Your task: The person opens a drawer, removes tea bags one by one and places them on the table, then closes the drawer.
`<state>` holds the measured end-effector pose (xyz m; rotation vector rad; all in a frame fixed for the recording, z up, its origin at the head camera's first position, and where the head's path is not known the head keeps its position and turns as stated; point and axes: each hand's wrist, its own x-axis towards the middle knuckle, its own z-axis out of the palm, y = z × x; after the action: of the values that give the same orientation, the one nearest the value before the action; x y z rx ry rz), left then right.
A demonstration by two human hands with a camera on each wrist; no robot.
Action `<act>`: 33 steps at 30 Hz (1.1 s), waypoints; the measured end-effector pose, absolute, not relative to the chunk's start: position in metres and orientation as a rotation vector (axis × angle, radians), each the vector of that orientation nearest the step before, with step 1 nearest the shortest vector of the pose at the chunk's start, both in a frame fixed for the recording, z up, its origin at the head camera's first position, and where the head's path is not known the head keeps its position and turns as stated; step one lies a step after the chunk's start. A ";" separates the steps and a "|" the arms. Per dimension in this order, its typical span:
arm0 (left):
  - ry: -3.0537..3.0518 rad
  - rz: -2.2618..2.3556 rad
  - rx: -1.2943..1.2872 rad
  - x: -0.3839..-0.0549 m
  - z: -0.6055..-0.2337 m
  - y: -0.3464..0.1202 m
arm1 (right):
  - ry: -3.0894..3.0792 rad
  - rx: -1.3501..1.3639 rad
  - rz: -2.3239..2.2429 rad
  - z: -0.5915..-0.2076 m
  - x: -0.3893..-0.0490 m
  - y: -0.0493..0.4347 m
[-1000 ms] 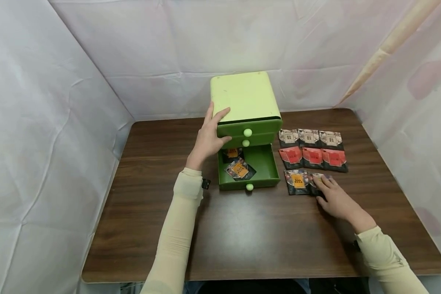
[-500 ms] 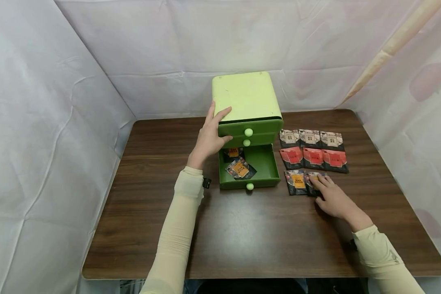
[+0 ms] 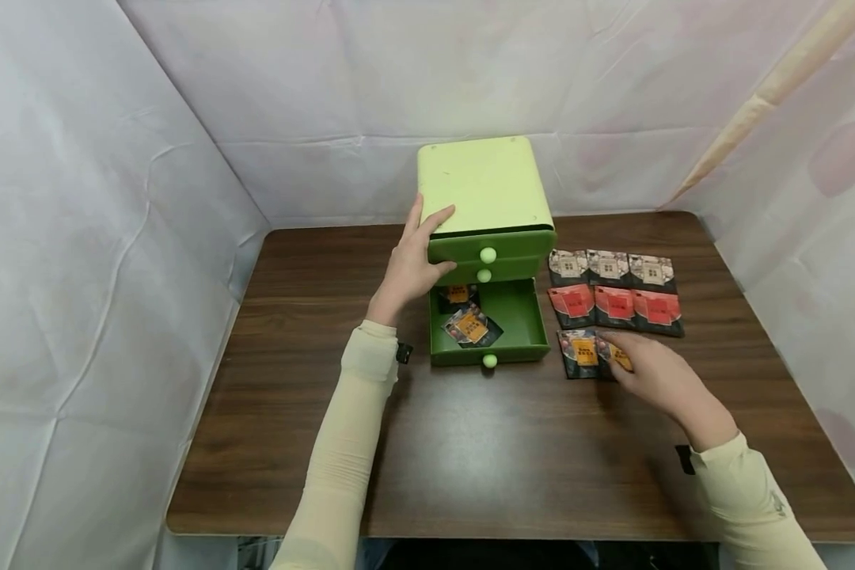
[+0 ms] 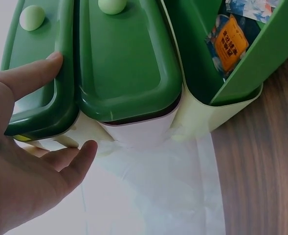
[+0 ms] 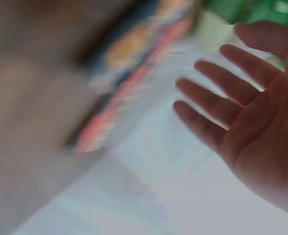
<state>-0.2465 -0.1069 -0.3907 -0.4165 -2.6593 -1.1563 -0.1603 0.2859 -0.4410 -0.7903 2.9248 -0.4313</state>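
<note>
My left hand (image 3: 409,269) holds the front left corner of a green drawer cabinet (image 3: 484,182). In the left wrist view its thumb presses on a drawer front, with the other fingers at the cabinet's side. The bottom drawer (image 3: 523,317) is pulled out, and two dark packets with orange labels, one at the front (image 3: 473,326) and one behind (image 3: 459,294), lie inside. My right hand (image 3: 659,380) is over an orange-labelled packet (image 3: 621,362), partly covering it. Its fingers are extended in the right wrist view, holding nothing. Beside that packet lies another orange-labelled packet (image 3: 579,354).
Behind the orange-labelled packets lie a row of red-labelled packets (image 3: 615,305) and a row of beige-labelled packets (image 3: 607,267). White cloth (image 3: 328,95) surrounds the back and sides of the brown wooden table (image 3: 313,301). The drawer's round knob (image 3: 489,361) juts forward.
The right-hand orange-labelled packet slid left under my right hand until it lay against its neighbour. The right hand has since shifted, its fingers no longer spread flat on it. My left hand stays put.
</note>
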 end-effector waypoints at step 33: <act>-2.713 -1.080 -0.428 -0.245 -0.391 -0.103 | 2.186 -1.384 -0.580 -0.472 -0.264 0.129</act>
<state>-0.2452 -0.1033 -0.3913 -0.4283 -2.7127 -1.0799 -0.2641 0.1293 -0.4717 -1.3844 2.1859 -0.5796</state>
